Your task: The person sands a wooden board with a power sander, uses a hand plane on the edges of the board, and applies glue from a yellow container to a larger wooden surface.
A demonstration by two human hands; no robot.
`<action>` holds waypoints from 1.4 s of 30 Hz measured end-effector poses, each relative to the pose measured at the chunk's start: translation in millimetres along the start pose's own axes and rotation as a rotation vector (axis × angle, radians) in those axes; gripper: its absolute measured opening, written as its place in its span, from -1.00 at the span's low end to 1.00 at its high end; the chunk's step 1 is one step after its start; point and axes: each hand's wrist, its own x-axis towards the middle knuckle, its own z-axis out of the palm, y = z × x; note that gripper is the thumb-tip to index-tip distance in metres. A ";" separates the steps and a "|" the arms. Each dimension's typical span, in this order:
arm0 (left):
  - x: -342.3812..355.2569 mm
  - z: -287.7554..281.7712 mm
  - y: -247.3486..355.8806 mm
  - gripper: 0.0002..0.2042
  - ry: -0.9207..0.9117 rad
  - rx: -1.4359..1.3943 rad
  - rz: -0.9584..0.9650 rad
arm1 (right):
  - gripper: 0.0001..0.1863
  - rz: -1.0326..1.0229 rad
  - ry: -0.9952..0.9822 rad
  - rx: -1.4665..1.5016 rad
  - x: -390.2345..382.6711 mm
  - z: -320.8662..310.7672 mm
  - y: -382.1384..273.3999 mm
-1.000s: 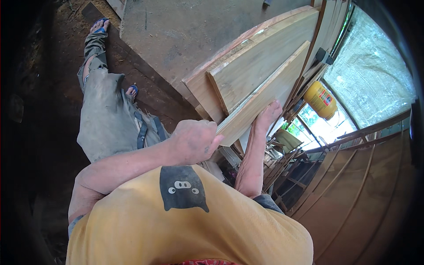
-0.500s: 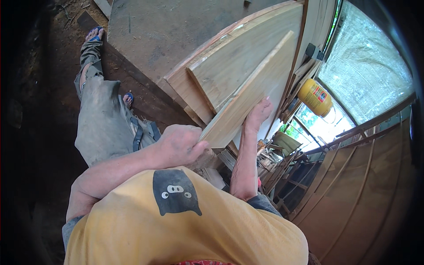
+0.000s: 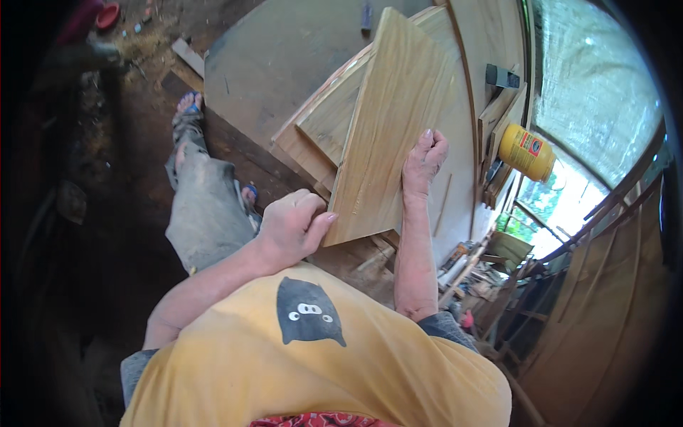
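A long pale wooden board (image 3: 388, 128) is held between my two hands, tilted, its broad grained face turned toward me. My left hand (image 3: 293, 222) grips its near left corner, thumb on the face and fingers curled behind the edge. My right hand (image 3: 425, 162) clasps the right-hand edge, thumb up and fingers bent round it; part of the grip is hidden. Under the held board more wooden panels (image 3: 324, 128) lie stacked on a grey tabletop (image 3: 277, 64).
A yellow plastic jar (image 3: 525, 151) stands to the right, near a dark block-shaped tool (image 3: 501, 76) and wood offcuts. Beyond hangs a translucent sheet (image 3: 597, 92). Cluttered scraps (image 3: 477, 274) lie lower right. A wooden strip (image 3: 188, 58) and red dish (image 3: 107, 16) rest on the dirt floor.
The board has turned from nearly edge-on, so its broad face now shows. Both hands moved with it and still hold it. The whole view has shifted.
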 end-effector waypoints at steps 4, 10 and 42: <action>35.8 -22.7 34.4 -0.58 0.242 0.473 0.432 | -0.39 0.080 0.006 -0.127 -19.5 -4.1 -6.3; 163.7 -11.1 68.7 -0.29 0.095 0.881 0.517 | -0.30 0.203 0.018 -0.229 -48.3 -5.1 -20.5; 316.6 8.4 73.0 -0.21 -0.206 1.019 0.558 | -0.25 0.835 0.139 0.352 -66.7 -65.0 22.5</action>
